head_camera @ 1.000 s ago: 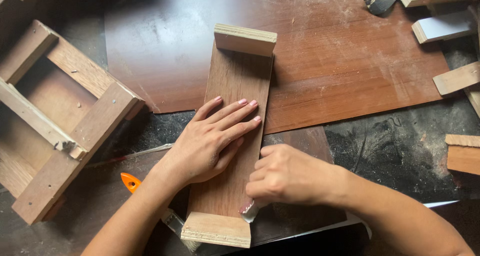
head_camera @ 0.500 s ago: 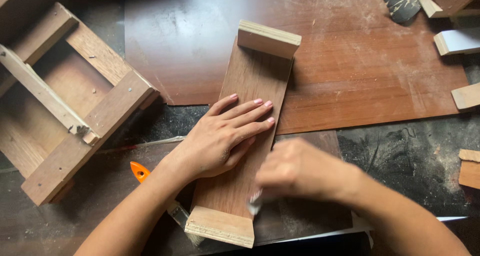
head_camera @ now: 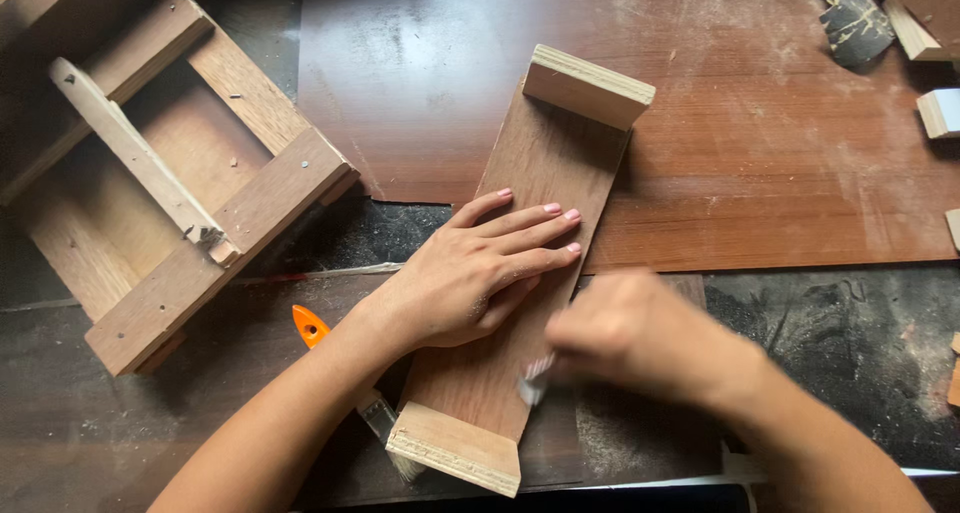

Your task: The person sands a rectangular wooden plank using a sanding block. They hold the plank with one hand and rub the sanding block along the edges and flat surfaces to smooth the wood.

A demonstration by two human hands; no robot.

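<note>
A narrow brown wooden board [head_camera: 545, 173] with a pale plywood block at each end lies tilted on the work surface. My left hand [head_camera: 480, 273] presses flat on its middle, fingers spread toward the right edge. My right hand [head_camera: 640, 338] is blurred by motion at the board's right edge, fingers closed around a small pale piece [head_camera: 535, 381], likely sandpaper, which touches the board near the lower block [head_camera: 455, 451].
A wooden frame [head_camera: 170, 183] sits at the left. A large brown veneer sheet [head_camera: 760, 153] lies under the board's far end. An orange-handled tool [head_camera: 310, 325] pokes out under my left arm. Wood offcuts [head_camera: 940, 113] and a dark sandpaper scrap [head_camera: 855, 18] lie at the right.
My right hand has slid along the board's right edge with the pale piece and is now blurred. My left hand stays pressed on the board. The view has shifted slightly.
</note>
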